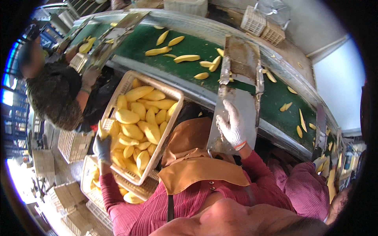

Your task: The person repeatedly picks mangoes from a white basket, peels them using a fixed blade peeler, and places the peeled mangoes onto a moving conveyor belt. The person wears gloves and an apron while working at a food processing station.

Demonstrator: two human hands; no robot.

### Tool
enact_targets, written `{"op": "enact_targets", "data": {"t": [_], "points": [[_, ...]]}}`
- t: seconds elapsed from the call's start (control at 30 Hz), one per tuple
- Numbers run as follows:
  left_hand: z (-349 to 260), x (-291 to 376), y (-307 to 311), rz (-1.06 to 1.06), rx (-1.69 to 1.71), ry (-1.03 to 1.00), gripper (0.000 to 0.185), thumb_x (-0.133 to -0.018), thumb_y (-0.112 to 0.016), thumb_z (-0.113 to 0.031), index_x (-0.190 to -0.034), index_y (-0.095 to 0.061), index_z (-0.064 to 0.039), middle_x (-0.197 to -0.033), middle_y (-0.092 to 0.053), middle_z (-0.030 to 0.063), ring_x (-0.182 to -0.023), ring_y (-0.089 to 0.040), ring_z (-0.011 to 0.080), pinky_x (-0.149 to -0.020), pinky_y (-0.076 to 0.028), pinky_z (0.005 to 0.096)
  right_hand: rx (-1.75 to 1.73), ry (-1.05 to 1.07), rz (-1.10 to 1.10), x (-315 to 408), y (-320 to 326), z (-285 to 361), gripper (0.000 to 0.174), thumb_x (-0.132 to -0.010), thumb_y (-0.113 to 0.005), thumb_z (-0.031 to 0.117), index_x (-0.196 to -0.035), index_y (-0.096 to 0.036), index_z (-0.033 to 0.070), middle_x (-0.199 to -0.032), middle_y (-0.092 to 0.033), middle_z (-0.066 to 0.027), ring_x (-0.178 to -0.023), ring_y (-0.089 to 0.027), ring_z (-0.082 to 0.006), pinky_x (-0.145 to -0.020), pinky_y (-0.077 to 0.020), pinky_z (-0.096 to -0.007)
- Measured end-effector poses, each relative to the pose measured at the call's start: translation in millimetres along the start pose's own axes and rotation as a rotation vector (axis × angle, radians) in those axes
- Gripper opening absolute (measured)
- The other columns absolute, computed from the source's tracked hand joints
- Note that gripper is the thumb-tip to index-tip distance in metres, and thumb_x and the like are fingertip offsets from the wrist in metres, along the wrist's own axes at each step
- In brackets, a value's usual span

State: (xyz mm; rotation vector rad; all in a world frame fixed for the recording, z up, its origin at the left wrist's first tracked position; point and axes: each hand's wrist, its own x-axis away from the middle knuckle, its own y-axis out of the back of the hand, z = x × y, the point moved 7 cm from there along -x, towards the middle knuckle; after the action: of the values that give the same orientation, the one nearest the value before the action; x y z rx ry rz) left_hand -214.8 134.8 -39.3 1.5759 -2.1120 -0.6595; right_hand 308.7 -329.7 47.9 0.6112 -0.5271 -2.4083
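My left hand (104,149), in a grey glove, is at the near left rim of a cream plastic crate (177,101). A yellow peeled piece (102,130) stands up from its fingers. Inside the crate lies a heap of peeled yellow produce (133,132), whole and long-shaped; I cannot tell whether it is fruit or tuber. My right hand (231,126) wears a white knitted glove with an orange cuff. Its fingers are spread and hold nothing, over a metal board (218,109) at the conveyor's side.
Yellow cut pieces (187,58) lie scattered on a green conveyor belt (130,44). A second crate (85,168) of yellow produce sits below the first. One co-worker (56,91) stands at left, another (307,188) at right. More crates (73,146) stand on the floor.
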Motion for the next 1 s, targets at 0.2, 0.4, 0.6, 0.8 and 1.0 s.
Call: {"op": "enact_targets", "data": {"t": [0.2, 0.4, 0.6, 0.8, 1.0], "points": [[-237, 98, -244, 0.432, 0.866, -0.043, 0.055, -0.106, -0.078, -0.003, -0.156, -0.056, -0.008, -0.127, -0.072, 0.0046, -0.107, -0.07, 0.0148, -0.095, -0.061, 0.0293, -1.077, -0.615, 0.609, 40, -95, 64, 0.079, -0.115, -0.064, 0.019, -0.181, -0.021, 0.019, -0.095, -0.064, 0.0031, -0.062, -0.052, -0.0019, -0.049, -0.0455, -0.0182], [-363, 199, -386, 0.994, 1.114, 0.137, 0.049, -0.109, -0.078, -0.011, -0.153, -0.056, -0.007, -0.128, -0.073, 0.0047, -0.11, -0.072, 0.0156, -0.094, -0.064, 0.0326, -0.883, -0.705, 0.07, 39, -8, 19, 0.05, -0.116, -0.064, 0.022, -0.164, -0.051, 0.014, -0.096, -0.064, 0.0055, -0.066, -0.054, -0.0003, -0.05, -0.0436, -0.0161], [-359, 215, -448, 1.09, 0.18, -0.378, 0.083, -0.101, -0.083, -0.055, -0.156, -0.054, 0.0, -0.108, -0.079, 0.0187, -0.089, -0.076, 0.0304, -0.078, -0.059, 0.0412, -0.491, -0.626, -0.182, 35, 67, -38, 0.06, -0.119, -0.056, 0.017, -0.175, -0.035, 0.02, -0.081, -0.058, 0.0037, -0.053, -0.048, -0.004, -0.042, -0.0411, -0.0221], [-360, 236, -479, 1.094, 0.008, -0.745, 0.081, -0.1, -0.075, -0.021, -0.17, -0.039, -0.002, -0.146, -0.065, 0.038, -0.134, -0.065, 0.0532, -0.115, -0.054, 0.0539, 0.394, 0.021, -0.118, 12, 71, -42, 0.065, -0.104, -0.079, 0.036, -0.16, -0.059, 0.011, -0.159, -0.058, -0.0279, -0.145, -0.057, -0.0508, -0.119, -0.049, -0.0543], [-375, 231, -473, 1.04, 0.005, -0.825, 0.069, -0.112, -0.062, -0.03, -0.172, -0.038, -0.005, -0.129, -0.072, 0.0387, -0.116, -0.07, 0.0562, -0.101, -0.056, 0.0596, 0.391, 0.02, -0.212, 3, 68, -59, 0.063, -0.102, -0.081, 0.033, -0.157, -0.062, 0.01, -0.152, -0.061, -0.0286, -0.14, -0.059, -0.0484, -0.116, -0.0501, -0.0561]]}}
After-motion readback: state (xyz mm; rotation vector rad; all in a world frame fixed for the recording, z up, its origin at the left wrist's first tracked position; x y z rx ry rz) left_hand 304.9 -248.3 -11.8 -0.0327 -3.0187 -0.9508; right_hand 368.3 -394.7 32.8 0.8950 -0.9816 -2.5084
